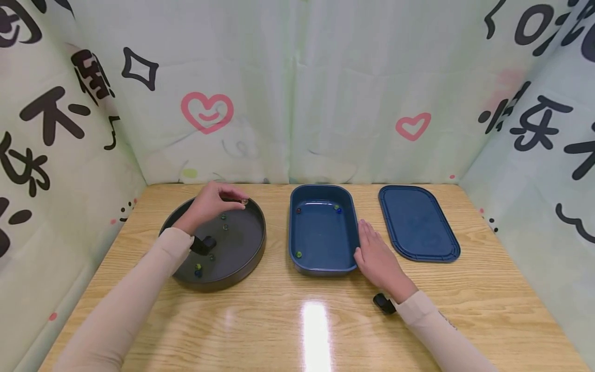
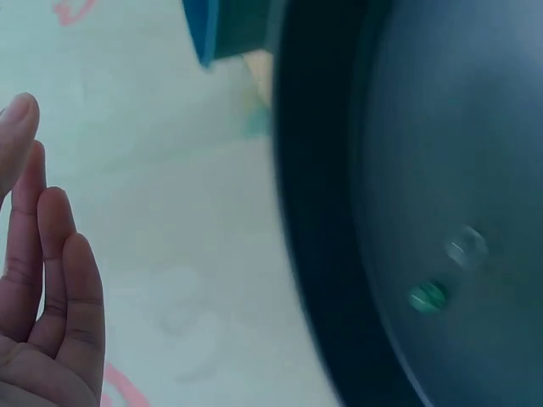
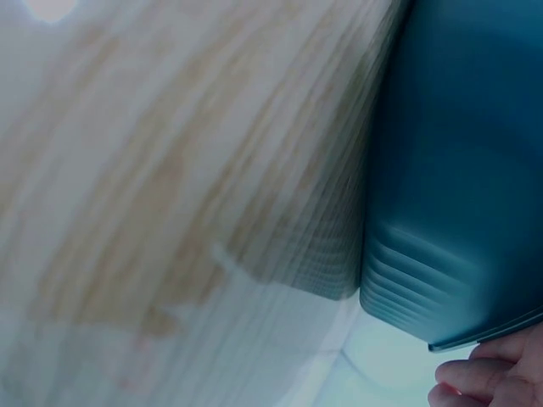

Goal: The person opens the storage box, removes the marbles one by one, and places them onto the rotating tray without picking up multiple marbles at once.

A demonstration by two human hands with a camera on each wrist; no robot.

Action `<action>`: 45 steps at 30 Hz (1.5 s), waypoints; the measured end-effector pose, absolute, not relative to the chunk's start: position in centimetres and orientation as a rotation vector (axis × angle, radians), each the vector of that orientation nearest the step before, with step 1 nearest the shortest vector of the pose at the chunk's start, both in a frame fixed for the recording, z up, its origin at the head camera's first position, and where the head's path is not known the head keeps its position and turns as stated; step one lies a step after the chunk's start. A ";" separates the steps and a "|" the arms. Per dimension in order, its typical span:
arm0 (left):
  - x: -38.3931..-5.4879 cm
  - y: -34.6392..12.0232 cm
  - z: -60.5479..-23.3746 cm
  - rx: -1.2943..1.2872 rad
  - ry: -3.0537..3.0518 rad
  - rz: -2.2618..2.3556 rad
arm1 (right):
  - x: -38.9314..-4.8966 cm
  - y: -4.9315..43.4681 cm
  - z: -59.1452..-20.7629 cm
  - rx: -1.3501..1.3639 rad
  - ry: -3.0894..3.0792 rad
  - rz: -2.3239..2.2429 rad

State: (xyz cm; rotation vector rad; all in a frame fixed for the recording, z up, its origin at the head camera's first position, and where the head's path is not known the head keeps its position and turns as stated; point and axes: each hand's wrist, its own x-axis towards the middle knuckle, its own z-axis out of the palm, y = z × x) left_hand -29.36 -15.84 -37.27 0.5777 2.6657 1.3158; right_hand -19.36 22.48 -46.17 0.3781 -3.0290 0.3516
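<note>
Above the far right rim of a round dark pan [image 1: 237, 248], my left hand [image 1: 211, 204] pinches a small clear marble [image 1: 245, 201] between thumb and fingertips. In the left wrist view that marble is hidden by the fingers; a green marble [image 2: 428, 297] and a clear one [image 2: 467, 246] lie on the pan's floor. Several more marbles sit in the pan. My right hand [image 1: 378, 258] rests with straight fingers against the right side of a blue rectangular box [image 1: 323, 235]. Inside it are a reddish marble [image 1: 298, 211], a green one [image 1: 298, 254] and a yellow-green and blue pair [image 1: 338, 208].
A blue lid [image 1: 418, 222] lies flat on the wooden table [image 1: 260, 320], right of the box. Printed curtains [image 1: 297, 93] close off the back and both sides. A bare strip of tabletop separates pan and box.
</note>
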 end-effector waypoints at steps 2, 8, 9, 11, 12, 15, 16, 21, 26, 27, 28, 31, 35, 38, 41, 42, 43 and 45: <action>-29.6 -16.6 -38.0 0.555 2.674 1.305 | -19.3 22.5 -46.2 0.379 -3.024 0.352; -30.5 -18.3 -40.1 0.502 2.713 1.242 | -19.3 22.5 -46.2 0.382 -3.022 0.349; -30.6 -18.5 -40.4 0.493 2.722 1.229 | -19.3 22.5 -46.2 0.382 -3.021 0.348; -31.0 -18.9 -41.2 0.476 2.742 1.191 | -19.4 22.5 -46.3 0.384 -3.019 0.347; -31.1 -19.1 -41.5 0.465 2.754 1.171 | -19.4 22.5 -46.3 0.383 -3.018 0.347; -31.4 -19.6 -42.3 0.410 2.785 1.122 | -19.4 22.5 -46.4 0.380 -3.021 0.352; -31.5 -19.8 -42.6 0.388 2.794 1.106 | -19.4 22.5 -46.4 0.380 -3.023 0.357; -31.5 -20.8 -43.3 0.260 2.842 1.044 | -19.4 22.5 -46.4 0.383 -3.031 0.361; -31.5 -21.4 -43.7 0.176 2.904 0.987 | -19.4 22.6 -46.3 0.385 -3.022 0.372; -31.5 -21.5 -43.8 0.167 2.913 0.983 | -19.4 22.5 -46.2 0.385 -3.021 0.378; -31.5 -21.6 -43.9 0.158 2.920 0.982 | -19.4 22.5 -46.2 0.384 -3.024 0.383; -31.4 -21.9 -44.3 0.140 2.933 0.997 | -19.3 22.5 -46.1 0.387 -3.019 0.380; -31.4 -22.3 -44.7 0.093 2.936 1.022 | -19.2 22.5 -46.0 0.386 -3.012 0.379; -31.4 -22.6 -45.1 0.039 2.933 1.031 | -19.2 22.5 -46.0 0.384 -3.012 0.382; -31.5 -23.0 -45.4 0.005 2.916 1.046 | -19.2 22.5 -46.1 0.383 -3.018 0.380; -31.5 -23.1 -45.5 -0.002 2.909 1.052 | -19.3 22.5 -46.1 0.381 -3.024 0.380; -31.5 -23.1 -45.5 -0.011 2.902 1.058 | -19.3 22.5 -46.1 0.380 -3.027 0.381; -31.5 -23.3 -45.6 -0.024 2.894 1.062 | -19.3 22.6 -46.2 0.379 -3.031 0.385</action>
